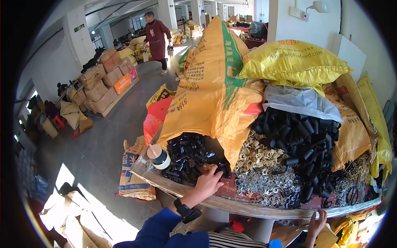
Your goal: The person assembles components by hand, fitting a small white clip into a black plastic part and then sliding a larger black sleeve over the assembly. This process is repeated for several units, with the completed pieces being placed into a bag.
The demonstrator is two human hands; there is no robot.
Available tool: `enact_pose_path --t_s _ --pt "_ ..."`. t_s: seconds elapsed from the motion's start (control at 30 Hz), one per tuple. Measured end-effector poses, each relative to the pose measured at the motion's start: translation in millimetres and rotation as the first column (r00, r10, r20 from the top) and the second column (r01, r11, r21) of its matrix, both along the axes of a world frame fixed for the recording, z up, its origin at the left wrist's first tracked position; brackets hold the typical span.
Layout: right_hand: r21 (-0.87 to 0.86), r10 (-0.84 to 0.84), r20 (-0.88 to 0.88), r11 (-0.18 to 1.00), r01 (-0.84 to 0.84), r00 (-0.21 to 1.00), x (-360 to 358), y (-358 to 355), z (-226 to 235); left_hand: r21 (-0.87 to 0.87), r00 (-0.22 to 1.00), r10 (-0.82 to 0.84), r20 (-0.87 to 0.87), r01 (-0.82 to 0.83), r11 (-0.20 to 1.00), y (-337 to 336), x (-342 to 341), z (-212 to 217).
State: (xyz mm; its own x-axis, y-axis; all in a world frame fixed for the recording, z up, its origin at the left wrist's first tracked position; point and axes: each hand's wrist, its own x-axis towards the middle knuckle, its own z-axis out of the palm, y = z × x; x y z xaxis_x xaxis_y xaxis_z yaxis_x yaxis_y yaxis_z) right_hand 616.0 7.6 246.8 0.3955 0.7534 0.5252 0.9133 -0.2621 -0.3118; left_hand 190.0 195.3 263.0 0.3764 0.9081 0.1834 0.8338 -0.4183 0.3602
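Observation:
My left hand (208,182) reaches over the near edge of the table, its fingers apart among small black plastic parts (188,155). Its fingertips touch black pieces at the right end of that heap, and nothing shows clearly held. An orange woven sack (198,107) lies with its mouth toward me, the black parts spilling from it. My right hand (316,223) is below the table's front edge, fingers loosely bent and apart, with nothing visible in it. Nearest to it are a pile of black tube-shaped pieces (306,155) and small silver metal clips (264,184).
A jar (159,157) with a dark lid stands at the table's left corner. Tan clips (258,153) lie mid-table. A full yellow sack (293,62) rests behind. Stacked cartons (99,87) stand left on the floor, and a person (157,39) in a maroon apron walks at the back.

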Motion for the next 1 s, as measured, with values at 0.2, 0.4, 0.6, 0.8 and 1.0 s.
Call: enact_pose_path --t_s 0.2,0.4,0.6,0.8,1.0 --pt "0.103 0.18 -0.241 0.982 -0.159 0.954 -45.9 58.1 14.5 0.066 0.985 -0.037 0.167 0.026 0.997 12.1 -9.2 -17.3" --pt "0.03 0.535 -0.229 0.839 -0.543 0.813 -89.6 117.5 -15.0 0.06 0.861 -0.015 0.509 -0.019 0.998 34.7 2.0 -26.4" --pt "-0.112 0.687 -0.1 0.711 -0.694 0.72 -109.7 168.5 -86.2 -0.518 0.095 0.56 0.823 0.532 0.67 56.0 9.0 -81.6" --pt "-0.236 0.636 -0.106 0.731 -0.64 0.765 -107.7 167.8 -132.0 -0.454 0.008 0.645 0.764 0.718 0.528 44.0 25.6 -133.7" --pt "-0.17 0.675 -0.189 0.693 -0.701 0.713 -129.4 178.9 -141.6 -0.443 0.014 0.735 0.678 0.805 0.394 38.2 40.3 -149.6"
